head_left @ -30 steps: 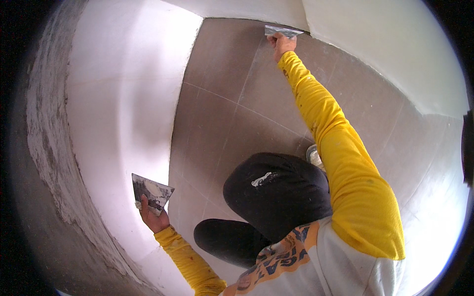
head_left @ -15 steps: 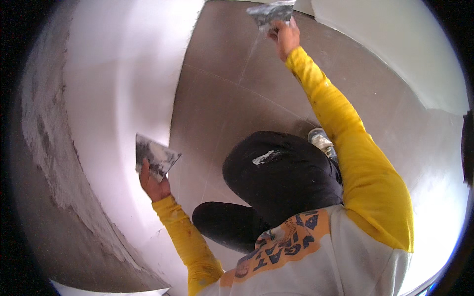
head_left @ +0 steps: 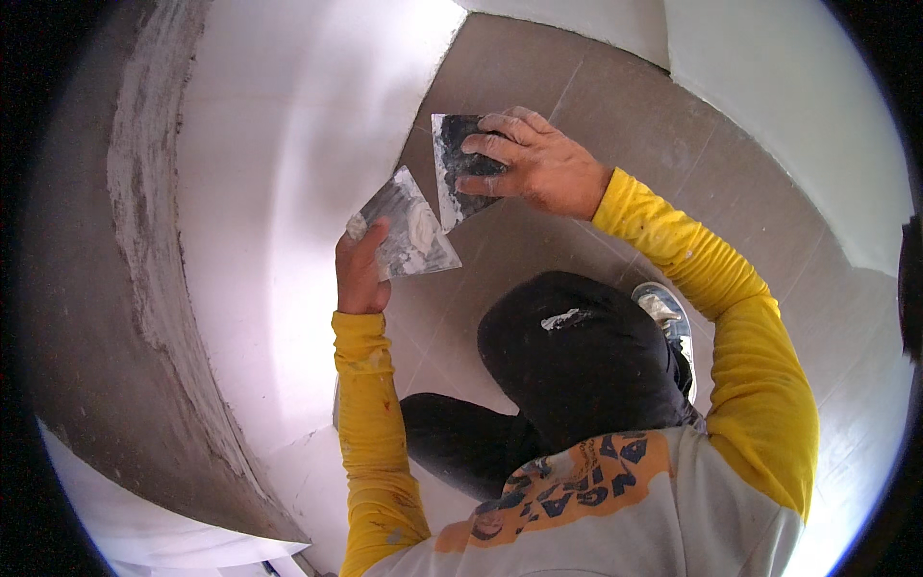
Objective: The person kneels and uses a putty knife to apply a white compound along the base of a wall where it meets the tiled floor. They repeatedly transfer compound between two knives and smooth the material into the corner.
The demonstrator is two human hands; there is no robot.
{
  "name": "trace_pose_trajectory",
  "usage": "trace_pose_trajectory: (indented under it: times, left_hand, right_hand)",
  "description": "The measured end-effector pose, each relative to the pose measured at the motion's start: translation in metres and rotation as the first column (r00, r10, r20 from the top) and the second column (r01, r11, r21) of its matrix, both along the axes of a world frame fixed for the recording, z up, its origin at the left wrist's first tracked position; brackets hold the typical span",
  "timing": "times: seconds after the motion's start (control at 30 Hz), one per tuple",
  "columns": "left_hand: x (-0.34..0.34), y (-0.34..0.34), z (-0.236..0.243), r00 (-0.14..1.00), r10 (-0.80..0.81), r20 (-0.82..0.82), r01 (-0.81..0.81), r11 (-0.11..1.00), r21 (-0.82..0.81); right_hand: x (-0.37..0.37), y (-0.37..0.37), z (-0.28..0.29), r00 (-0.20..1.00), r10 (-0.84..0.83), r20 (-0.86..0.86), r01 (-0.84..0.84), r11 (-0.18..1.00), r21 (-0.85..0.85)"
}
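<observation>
In my left hand (head_left: 361, 271) is a flat metal putty knife (head_left: 399, 231), its wide blade smeared with white putty. The fingers are closed round its handle end, and a thicker lump of putty lies on the blade. My right hand (head_left: 534, 165) grips a second putty knife (head_left: 448, 168), with the fingers spread over its dark, putty-stained face. A corner of that blade comes close to the left blade's edge; whether they touch I cannot tell. White residue coats the right fingers.
A white wall surface (head_left: 279, 192) runs along the left, with a rough grey plaster strip (head_left: 144, 221) beyond it. Brown floor tiles (head_left: 615, 115) spread ahead and right, edged by a pale wall (head_left: 798, 125). My bent knee (head_left: 577, 337) and shoe (head_left: 673, 322) are below the hands.
My right hand has come back from the far floor edge with its putty knife, toward the left one. My left hand has moved up and right, bringing the two blades together.
</observation>
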State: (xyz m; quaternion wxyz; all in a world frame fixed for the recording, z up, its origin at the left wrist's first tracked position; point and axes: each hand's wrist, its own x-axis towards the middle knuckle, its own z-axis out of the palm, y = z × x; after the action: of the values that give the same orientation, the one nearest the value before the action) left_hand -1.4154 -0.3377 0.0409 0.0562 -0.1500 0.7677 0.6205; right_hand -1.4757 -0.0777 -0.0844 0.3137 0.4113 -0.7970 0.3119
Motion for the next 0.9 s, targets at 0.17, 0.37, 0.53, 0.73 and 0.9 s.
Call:
trace_pose_trajectory:
  times: [0.17,0.37,0.53,0.73,0.9]
  left_hand:
    - [0.000,0.001,0.006,0.999,-0.021,0.031,0.019,0.998,0.057]
    - [-0.002,-0.002,0.000,0.999,-0.042,-0.006,0.042,0.988,0.151]
    - [-0.007,-0.032,-0.001,0.996,0.072,-0.058,-0.055,0.966,0.251]
    - [0.020,-0.088,0.014,0.950,0.264,-0.168,-0.247,0.962,0.116]
    - [0.073,-0.145,0.011,0.917,0.374,-0.141,-0.373,0.927,0.031]
  right_hand:
    - [0.009,-0.014,0.010,0.999,0.032,0.001,-0.032,0.999,-0.005]
    - [0.015,-0.018,0.019,0.987,0.115,0.109,-0.127,0.986,0.104]
    - [0.005,-0.013,-0.022,0.988,0.127,0.083,-0.133,0.988,0.077]
    - [-0.044,-0.004,-0.129,0.342,0.559,0.755,0.439,0.615,-0.654]
    - [-0.107,0.009,-0.194,0.353,0.766,0.537,0.901,-0.124,-0.416]
